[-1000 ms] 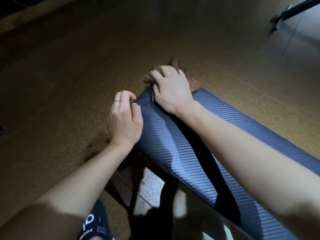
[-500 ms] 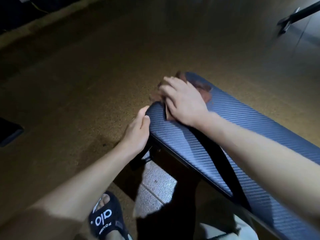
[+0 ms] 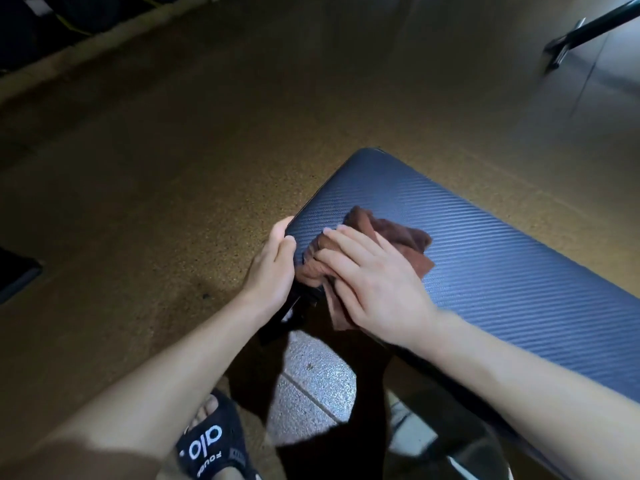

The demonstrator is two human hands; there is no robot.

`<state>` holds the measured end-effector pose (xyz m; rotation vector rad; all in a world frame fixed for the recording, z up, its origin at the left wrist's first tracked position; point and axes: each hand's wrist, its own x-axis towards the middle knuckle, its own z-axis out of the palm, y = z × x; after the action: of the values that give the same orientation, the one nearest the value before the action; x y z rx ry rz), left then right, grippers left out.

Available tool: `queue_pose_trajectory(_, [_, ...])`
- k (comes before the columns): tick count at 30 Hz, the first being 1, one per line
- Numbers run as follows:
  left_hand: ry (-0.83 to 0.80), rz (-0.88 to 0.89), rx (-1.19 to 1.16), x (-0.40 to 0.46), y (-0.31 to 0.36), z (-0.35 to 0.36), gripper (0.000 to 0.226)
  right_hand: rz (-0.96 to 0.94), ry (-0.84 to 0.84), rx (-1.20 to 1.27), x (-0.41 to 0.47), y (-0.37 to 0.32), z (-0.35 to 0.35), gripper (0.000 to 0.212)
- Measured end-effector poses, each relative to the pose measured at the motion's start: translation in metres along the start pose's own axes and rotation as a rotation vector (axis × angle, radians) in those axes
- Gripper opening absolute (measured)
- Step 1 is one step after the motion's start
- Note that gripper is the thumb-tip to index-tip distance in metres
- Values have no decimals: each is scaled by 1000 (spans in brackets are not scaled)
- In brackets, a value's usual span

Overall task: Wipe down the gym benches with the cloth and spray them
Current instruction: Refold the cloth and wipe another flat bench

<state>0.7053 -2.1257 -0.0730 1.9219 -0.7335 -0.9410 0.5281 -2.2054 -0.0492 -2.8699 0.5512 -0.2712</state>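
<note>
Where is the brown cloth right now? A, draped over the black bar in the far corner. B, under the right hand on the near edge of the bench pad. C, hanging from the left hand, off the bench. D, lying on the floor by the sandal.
B: the right hand presses the brown cloth onto the near edge of the blue bench pad, while the left hand rests against the pad's side.

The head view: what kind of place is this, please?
Probably a gym: a padded bench with textured dark cover, speckled rubber-like floor, and a black metal equipment leg at the far right.
</note>
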Motion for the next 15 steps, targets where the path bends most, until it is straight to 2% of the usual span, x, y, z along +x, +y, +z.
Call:
queue_pose_trajectory(3, [27,-23,-42,-1,2,5,55,-2,-5,-55,41,27,1,36])
queue_pose_trajectory(8, [50,-38,-125,-2,2,7,53,238,25,-101,113,45,0,47])
queue_pose_trajectory(12, [31,-34,-174,-1,4,7,44,155,80,7,55,14,-3,33])
queue_pose_trajectory(15, [41,-31,-239,1,2,8,42,49,49,61,-14,-13,-1,38])
